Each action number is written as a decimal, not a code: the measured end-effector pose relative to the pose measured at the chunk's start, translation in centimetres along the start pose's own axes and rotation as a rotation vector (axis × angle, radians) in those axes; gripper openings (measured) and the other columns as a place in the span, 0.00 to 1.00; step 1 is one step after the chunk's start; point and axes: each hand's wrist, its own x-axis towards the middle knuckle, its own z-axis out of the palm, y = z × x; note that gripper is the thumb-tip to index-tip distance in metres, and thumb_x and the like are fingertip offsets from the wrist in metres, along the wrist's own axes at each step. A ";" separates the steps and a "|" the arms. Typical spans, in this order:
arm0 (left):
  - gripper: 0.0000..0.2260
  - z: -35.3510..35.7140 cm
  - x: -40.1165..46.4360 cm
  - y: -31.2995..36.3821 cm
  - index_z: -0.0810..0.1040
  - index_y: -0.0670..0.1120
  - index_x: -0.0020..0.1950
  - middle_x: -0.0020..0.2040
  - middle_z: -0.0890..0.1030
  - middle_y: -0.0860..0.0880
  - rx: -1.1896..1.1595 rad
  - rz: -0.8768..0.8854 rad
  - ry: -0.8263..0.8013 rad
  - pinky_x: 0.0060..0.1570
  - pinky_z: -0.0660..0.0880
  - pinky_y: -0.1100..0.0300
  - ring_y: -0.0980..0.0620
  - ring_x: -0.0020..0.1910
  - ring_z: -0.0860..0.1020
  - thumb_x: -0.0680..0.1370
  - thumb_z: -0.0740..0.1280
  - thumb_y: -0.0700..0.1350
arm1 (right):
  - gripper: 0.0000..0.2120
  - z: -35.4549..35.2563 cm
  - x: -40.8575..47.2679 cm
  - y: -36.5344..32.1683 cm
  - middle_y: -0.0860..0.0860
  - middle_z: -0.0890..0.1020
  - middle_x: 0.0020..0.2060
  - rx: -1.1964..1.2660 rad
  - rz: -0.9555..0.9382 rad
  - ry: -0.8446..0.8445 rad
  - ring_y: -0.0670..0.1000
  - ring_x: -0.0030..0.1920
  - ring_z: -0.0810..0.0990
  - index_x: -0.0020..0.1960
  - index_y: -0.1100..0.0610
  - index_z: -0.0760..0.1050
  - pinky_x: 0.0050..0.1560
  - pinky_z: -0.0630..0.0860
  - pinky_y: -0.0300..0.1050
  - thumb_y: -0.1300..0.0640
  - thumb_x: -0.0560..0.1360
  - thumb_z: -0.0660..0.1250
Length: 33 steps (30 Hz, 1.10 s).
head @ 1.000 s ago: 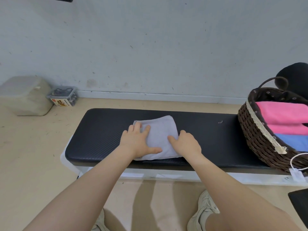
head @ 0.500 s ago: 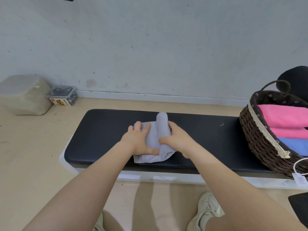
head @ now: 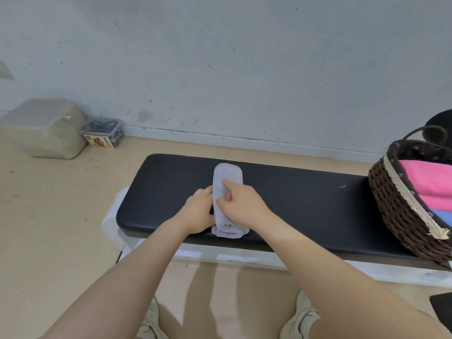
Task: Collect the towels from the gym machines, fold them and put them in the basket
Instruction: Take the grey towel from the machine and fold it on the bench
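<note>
Against a scuffed pale grey wall, a long black padded gym bench (head: 293, 204) crosses the beige floor, and on its near middle lies a pale lilac-grey terry towel (head: 226, 177), now folded into a narrow strip that runs away from the person. The left hand (head: 198, 211) presses against the strip's left side, fingers tucked at its edge; whether they curl under the cloth cannot be told. The right hand (head: 241, 204) lies over the top with its thumb and fingers curled onto the fabric, holding the upper layer down. At the bench's right end stands a dark brown woven wicker basket with a cream lace trim (head: 396, 206), already holding a folded pink towel (head: 428, 177) and a blue towel (head: 440, 216). The folding step looks nearly done: the next move probably calls for one more fold or a firm press, then a two-handed lift that keeps the layers together on the way right to the basket. Compared with a second ago, when the towel lay as a broad square under two flat palms, its right half has been brought over to the left, and the right hand has crossed to sit on top.
</note>
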 end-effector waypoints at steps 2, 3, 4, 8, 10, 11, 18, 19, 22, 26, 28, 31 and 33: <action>0.11 -1.2 -0.3 -0.6 0.75 0.51 0.56 0.50 0.78 0.56 -0.227 -0.059 -0.029 0.48 0.70 0.61 0.54 0.49 0.75 0.78 0.60 0.39 | 0.08 0.4 -0.2 0.4 0.49 0.71 0.35 -0.131 -0.052 0.001 0.55 0.45 0.72 0.50 0.55 0.71 0.44 0.69 0.47 0.51 0.77 0.57; 0.13 -1.9 -0.3 -0.9 0.76 0.50 0.58 0.53 0.80 0.54 -0.271 -0.096 -0.014 0.51 0.71 0.61 0.53 0.51 0.76 0.79 0.58 0.37 | 0.10 0.8 -0.4 0.4 0.49 0.71 0.38 -0.191 -0.074 -0.015 0.55 0.49 0.68 0.46 0.54 0.71 0.48 0.67 0.48 0.48 0.77 0.57; 0.16 -2.3 -0.2 -1.1 0.75 0.48 0.62 0.58 0.79 0.50 -0.316 -0.143 0.026 0.56 0.72 0.59 0.52 0.55 0.76 0.79 0.55 0.35 | 0.12 1.3 -0.6 0.5 0.49 0.72 0.44 -0.227 -0.092 -0.055 0.54 0.53 0.65 0.49 0.53 0.73 0.53 0.65 0.49 0.45 0.76 0.58; 0.23 -2.8 1.0 -0.7 0.55 0.46 0.76 0.75 0.61 0.49 -0.399 -0.238 0.180 0.71 0.58 0.56 0.51 0.73 0.63 0.82 0.55 0.43 | 0.33 3.1 -1.3 1.3 0.51 0.65 0.63 -0.400 -0.261 -0.118 0.55 0.64 0.58 0.71 0.53 0.62 0.62 0.67 0.51 0.42 0.71 0.66; 0.26 -2.6 1.8 -0.3 0.51 0.45 0.77 0.77 0.57 0.49 -0.273 -0.216 0.090 0.72 0.55 0.57 0.51 0.75 0.58 0.81 0.57 0.47 | 0.32 2.8 -1.3 2.0 0.51 0.65 0.64 -0.483 -0.339 -0.061 0.56 0.65 0.59 0.73 0.54 0.60 0.57 0.70 0.49 0.51 0.72 0.66; 0.27 -2.5 2.1 -0.1 0.51 0.45 0.77 0.77 0.57 0.48 -0.215 -0.217 0.053 0.71 0.55 0.58 0.50 0.75 0.57 0.81 0.57 0.48 | 0.30 2.5 -1.3 2.5 0.52 0.64 0.65 -0.484 -0.369 -0.053 0.56 0.66 0.59 0.73 0.54 0.60 0.55 0.71 0.49 0.55 0.73 0.65; 0.19 -1.2 4.1 1.9 0.69 0.41 0.65 0.63 0.72 0.44 -0.167 -0.161 0.085 0.54 0.66 0.59 0.45 0.62 0.71 0.78 0.64 0.49 | 0.18 -1.8 -2.4 9.1 0.48 0.53 0.73 -0.247 -0.281 0.044 0.53 0.72 0.53 0.59 0.50 0.72 0.60 0.68 0.43 0.66 0.72 0.61; 0.21 -0.8 4.5 2.2 0.67 0.41 0.66 0.65 0.71 0.44 -0.180 -0.157 0.058 0.56 0.66 0.59 0.45 0.64 0.70 0.78 0.64 0.50 | 0.16 -2.3 -2.5 10.1 0.48 0.54 0.73 -0.224 -0.238 0.044 0.56 0.70 0.58 0.56 0.50 0.72 0.61 0.67 0.42 0.65 0.73 0.61; 0.22 0.2 5.6 3.2 0.63 0.42 0.69 0.67 0.70 0.46 -0.227 -0.159 -0.070 0.58 0.65 0.60 0.48 0.63 0.70 0.79 0.61 0.51 | 0.10 -2.9 -2.7 12.1 0.47 0.64 0.67 -0.112 -0.116 -0.003 0.54 0.50 0.72 0.51 0.46 0.69 0.47 0.70 0.42 0.58 0.73 0.61; 0.14 0.9 6.3 3.6 0.69 0.44 0.59 0.55 0.75 0.49 -0.314 -0.129 -0.122 0.48 0.69 0.60 0.52 0.52 0.74 0.79 0.62 0.51 | 0.22 -3.7 -2.4 13.5 0.42 0.67 0.62 0.054 -0.036 0.004 0.52 0.55 0.76 0.62 0.32 0.62 0.56 0.75 0.51 0.49 0.71 0.61; 0.12 1.3 6.4 3.7 0.71 0.45 0.58 0.54 0.76 0.49 -0.381 -0.125 -0.087 0.46 0.70 0.64 0.54 0.50 0.74 0.79 0.62 0.50 | 0.21 -4.7 -2.7 14.2 0.43 0.57 0.73 0.045 -0.040 -0.035 0.52 0.70 0.64 0.63 0.38 0.67 0.67 0.66 0.45 0.56 0.74 0.61; 0.12 1.8 6.3 4.2 0.71 0.42 0.55 0.52 0.77 0.45 -0.463 -0.148 -0.021 0.48 0.71 0.58 0.50 0.48 0.75 0.78 0.64 0.50 | 0.18 -5.1 -3.4 16.0 0.44 0.44 0.77 0.014 -0.102 -0.068 0.50 0.75 0.53 0.49 0.46 0.76 0.67 0.61 0.42 0.67 0.73 0.56; 0.14 2.0 6.2 4.6 0.68 0.45 0.57 0.53 0.76 0.47 -0.539 -0.187 0.019 0.50 0.72 0.58 0.51 0.50 0.75 0.76 0.67 0.48 | 0.15 -4.9 -4.3 16.6 0.43 0.54 0.75 0.263 -0.051 -0.071 0.41 0.75 0.50 0.46 0.45 0.79 0.68 0.55 0.41 0.61 0.77 0.57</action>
